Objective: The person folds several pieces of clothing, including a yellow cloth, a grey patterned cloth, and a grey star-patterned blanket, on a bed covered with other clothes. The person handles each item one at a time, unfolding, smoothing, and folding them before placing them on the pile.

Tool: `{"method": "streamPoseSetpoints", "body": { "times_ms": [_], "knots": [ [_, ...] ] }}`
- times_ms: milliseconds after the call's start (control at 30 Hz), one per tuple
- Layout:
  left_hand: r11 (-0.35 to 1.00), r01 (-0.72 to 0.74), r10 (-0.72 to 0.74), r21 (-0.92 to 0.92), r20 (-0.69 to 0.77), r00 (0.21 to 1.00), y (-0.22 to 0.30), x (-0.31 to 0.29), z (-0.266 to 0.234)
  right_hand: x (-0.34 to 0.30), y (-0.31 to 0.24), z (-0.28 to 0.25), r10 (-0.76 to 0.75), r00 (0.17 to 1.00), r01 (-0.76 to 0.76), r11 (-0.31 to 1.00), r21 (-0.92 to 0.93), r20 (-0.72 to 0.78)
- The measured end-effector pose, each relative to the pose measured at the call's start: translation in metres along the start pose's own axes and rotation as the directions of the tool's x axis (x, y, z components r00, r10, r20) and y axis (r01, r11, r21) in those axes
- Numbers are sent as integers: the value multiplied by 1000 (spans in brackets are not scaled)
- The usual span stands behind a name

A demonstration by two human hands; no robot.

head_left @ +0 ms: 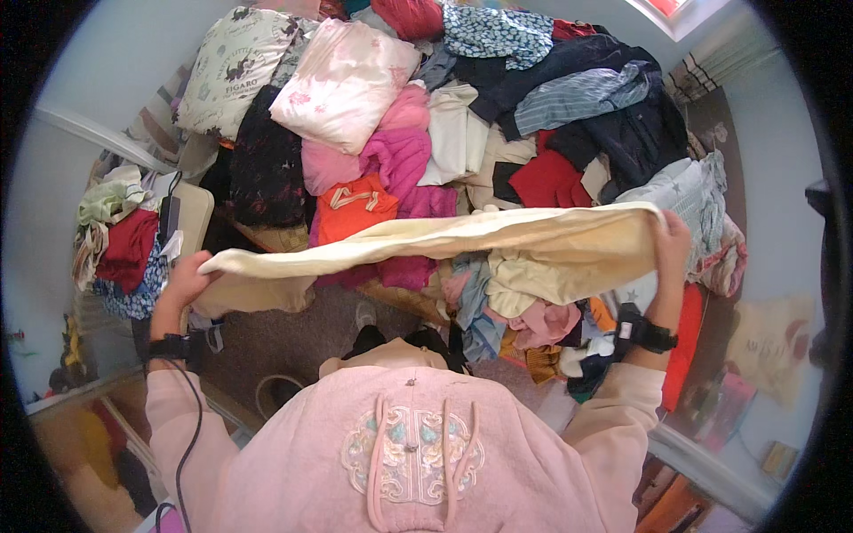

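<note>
A long pale cream cloth (pixel 569 238) is stretched across in front of me at chest height, sagging slightly between my hands. Its left end is pinched in my left hand (pixel 188 277). The right upper corner is gripped by my right hand (pixel 673 247), held a little higher than the left. Whether the cloth is a garment I cannot tell. Behind it, partly covered, lie an orange garment (pixel 357 210) and a magenta padded garment (pixel 404 160). Below its right half are crumpled pink clothes (pixel 544 324).
A wide heap of clothes spreads ahead, with a shiny floral pillow (pixel 346 84), a printed white cushion (pixel 233 71), dark garments (pixel 635 133) and a red piece (pixel 544 178). More clothes hang over a chair (pixel 191 222) at left. Straps circle both wrists, and a cable runs along my left sleeve.
</note>
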State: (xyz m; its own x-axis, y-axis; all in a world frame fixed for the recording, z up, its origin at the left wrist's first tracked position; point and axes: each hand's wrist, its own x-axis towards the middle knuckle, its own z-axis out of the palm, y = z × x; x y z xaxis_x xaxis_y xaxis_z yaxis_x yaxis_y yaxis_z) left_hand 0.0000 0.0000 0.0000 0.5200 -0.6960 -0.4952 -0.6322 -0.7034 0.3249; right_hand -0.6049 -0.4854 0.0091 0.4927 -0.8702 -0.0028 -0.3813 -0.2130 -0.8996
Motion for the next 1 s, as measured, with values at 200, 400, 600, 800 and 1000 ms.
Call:
{"method": "streamPoseSetpoints", "body": {
  "times_ms": [200, 400, 600, 800, 1000],
  "knots": [
    [519, -264, 480, -813, 22, 877, 197, 12, 80, -40, -60, 138, -12, 971, 89, 945, -316, 239],
    [697, -553, 662, -457, 113, 741, 322, -2, 152, -94, -78, 216, -386, 834, 421, 907, -3, 394],
    [653, -667, 658, -359, -169, 734, 313, -26, 130, -109, -13, 215, -217, 904, 254, 966, -56, 368],
    [513, -570, 515, -641, -301, 802, 282, -23, 84, -120, 47, 237, 31, 972, 46, 948, -315, 234],
    [386, -544, 394, -745, -400, 828, 253, -5, 38, -124, 36, 223, -142, 965, 107, 980, -165, -219]
  ]
}}
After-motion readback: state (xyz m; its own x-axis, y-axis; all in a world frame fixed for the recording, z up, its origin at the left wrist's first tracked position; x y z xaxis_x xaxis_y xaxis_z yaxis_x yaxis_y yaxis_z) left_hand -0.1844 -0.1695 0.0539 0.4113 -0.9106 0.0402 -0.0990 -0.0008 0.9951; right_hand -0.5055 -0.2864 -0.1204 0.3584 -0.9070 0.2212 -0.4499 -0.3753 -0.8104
